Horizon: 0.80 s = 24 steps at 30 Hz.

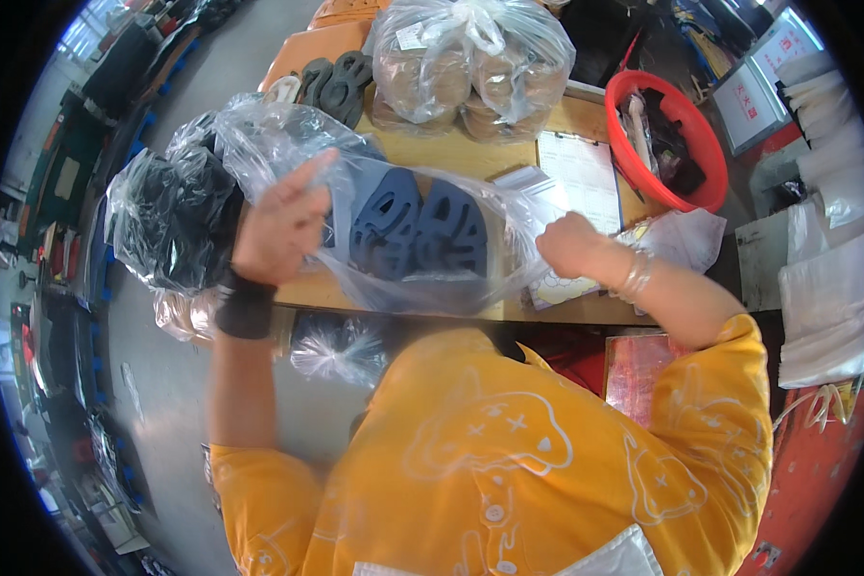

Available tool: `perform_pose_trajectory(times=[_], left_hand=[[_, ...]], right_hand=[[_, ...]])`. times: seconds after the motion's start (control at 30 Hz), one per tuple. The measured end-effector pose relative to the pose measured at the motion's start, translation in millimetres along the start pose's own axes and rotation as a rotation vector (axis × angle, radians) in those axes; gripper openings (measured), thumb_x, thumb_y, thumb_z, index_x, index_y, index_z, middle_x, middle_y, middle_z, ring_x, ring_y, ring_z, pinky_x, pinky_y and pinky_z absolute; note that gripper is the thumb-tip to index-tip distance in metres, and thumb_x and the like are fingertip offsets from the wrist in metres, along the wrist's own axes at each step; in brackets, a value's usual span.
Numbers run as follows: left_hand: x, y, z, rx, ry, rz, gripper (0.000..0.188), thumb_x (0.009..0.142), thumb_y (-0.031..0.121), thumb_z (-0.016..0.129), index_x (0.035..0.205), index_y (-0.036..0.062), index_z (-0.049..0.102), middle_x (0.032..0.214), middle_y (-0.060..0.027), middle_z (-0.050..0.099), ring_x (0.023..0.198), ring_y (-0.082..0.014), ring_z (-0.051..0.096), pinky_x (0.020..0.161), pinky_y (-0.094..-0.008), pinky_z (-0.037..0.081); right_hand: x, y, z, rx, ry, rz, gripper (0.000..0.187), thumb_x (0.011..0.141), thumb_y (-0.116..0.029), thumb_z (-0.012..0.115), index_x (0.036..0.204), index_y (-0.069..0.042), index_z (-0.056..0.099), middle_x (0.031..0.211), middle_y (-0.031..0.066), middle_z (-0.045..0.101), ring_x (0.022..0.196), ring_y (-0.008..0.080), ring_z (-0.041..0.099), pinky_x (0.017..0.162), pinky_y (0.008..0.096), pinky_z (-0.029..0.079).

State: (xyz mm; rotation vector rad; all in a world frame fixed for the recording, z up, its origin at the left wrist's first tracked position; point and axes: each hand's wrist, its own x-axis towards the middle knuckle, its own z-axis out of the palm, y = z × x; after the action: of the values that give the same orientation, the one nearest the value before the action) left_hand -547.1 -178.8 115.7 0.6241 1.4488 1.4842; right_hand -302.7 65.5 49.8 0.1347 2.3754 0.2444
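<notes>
A pair of dark blue shoe soles point(420, 228) with cut-out patterns lies side by side inside a clear plastic bag point(422, 296) on the wooden table. My right hand point(571, 246) is closed in a fist on the bag's right end, pulling the film taut. Over the bag's left side is my left hand point(283, 219), somewhat blurred, with a finger stretched out toward the far side; I see nothing held in it. Left of that hand stands a clear bag full of black items point(175, 216). Grey soles point(338, 84) lie farther back.
A large knotted bag of brown soles point(470, 72) stands at the back of the table point(408, 149). To the right are a printed sheet point(584, 173) and a red basket point(710, 163) holding dark scraps. White plastic bags point(826, 298) hang at the far right.
</notes>
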Motion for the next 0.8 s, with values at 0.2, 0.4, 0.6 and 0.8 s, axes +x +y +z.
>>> perform_pose_trajectory(times=[0.2,0.4,0.6,0.8], left_hand=[[-27.0,66.5,0.3,0.005,-0.075,0.301,0.057,0.088,0.006,0.058,0.142,0.0029,0.039,0.087,0.0015,0.061,0.052,0.0016,0.038,0.045,-0.0128,0.03],[-1.1,36.8,57.7,0.553,-0.239,0.462,0.074,0.084,0.003,0.061,0.149,0.0086,0.027,0.118,-0.0059,0.057,0.069,-0.0039,0.051,0.062,-0.0179,0.045],[21.3,18.7,106.2,0.828,-0.154,0.451,0.042,0.085,0.002,0.065,0.125,0.002,0.054,0.103,-0.0041,0.06,0.077,-0.0095,0.06,0.071,-0.0247,0.052],[19.0,42.6,97.1,0.391,-0.014,0.616,0.021,0.08,0.007,0.063,0.1,0.0004,0.067,0.088,-0.0131,0.069,0.069,-0.0126,0.067,0.063,-0.0258,0.051]], right_hand=[[-102.2,35.3,-98.6,0.023,0.82,-0.175,0.007,0.07,-0.01,0.067,0.076,-0.005,0.068,0.07,0.0105,0.063,0.07,0.031,0.062,0.081,0.0467,0.043],[-91.4,1.5,-120.2,0.291,0.862,-0.195,0.015,0.069,-0.002,0.067,0.081,-0.005,0.058,0.08,0.0107,0.059,0.074,0.0324,0.059,0.068,0.0431,0.047],[-53.0,23.1,-119.0,0.571,1.1,-0.487,0.028,0.074,-0.004,0.065,0.101,-0.006,0.057,0.092,0.0102,0.063,0.087,0.0284,0.065,0.07,0.0399,0.05],[27.5,2.3,-67.8,0.951,1.09,-0.585,0.082,0.07,-0.025,0.081,0.138,-0.007,0.04,0.127,0.0139,0.051,0.115,0.03,0.052,0.097,0.0385,0.042]])
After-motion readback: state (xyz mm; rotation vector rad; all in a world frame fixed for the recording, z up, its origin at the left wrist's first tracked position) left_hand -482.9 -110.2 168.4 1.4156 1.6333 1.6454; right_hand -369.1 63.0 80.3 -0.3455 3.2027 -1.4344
